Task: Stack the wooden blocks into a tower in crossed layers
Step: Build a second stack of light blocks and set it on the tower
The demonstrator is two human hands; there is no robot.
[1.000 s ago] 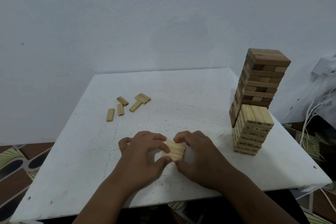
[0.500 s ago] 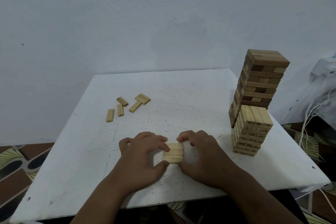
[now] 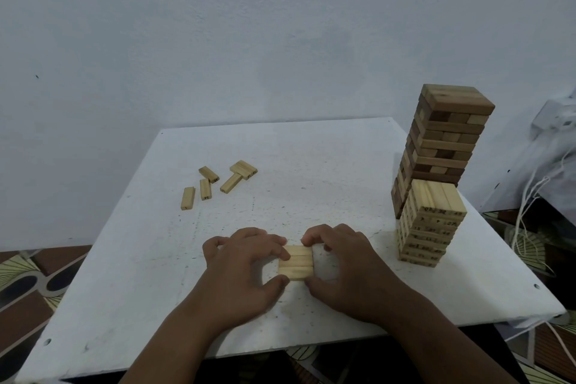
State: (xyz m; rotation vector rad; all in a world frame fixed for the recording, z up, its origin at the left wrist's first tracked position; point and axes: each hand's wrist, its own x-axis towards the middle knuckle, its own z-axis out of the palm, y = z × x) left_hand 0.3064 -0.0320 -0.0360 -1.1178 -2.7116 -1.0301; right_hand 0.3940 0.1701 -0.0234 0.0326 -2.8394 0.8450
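Pinching a flat row of blocks (image 3: pixel 295 262) between them at the table's (image 3: pixel 131 274) six o'clock, left hand (image 3: pixel 241 271) and right hand (image 3: pixel 346 271) hold its ends; pale tower (image 3: pixel 431 224) stands at three o'clock.

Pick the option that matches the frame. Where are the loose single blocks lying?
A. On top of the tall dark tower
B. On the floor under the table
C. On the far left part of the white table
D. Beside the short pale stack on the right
C: the loose blocks lie scattered flat on the far left of the white table, well away from both hands and from the two stacks at the right.
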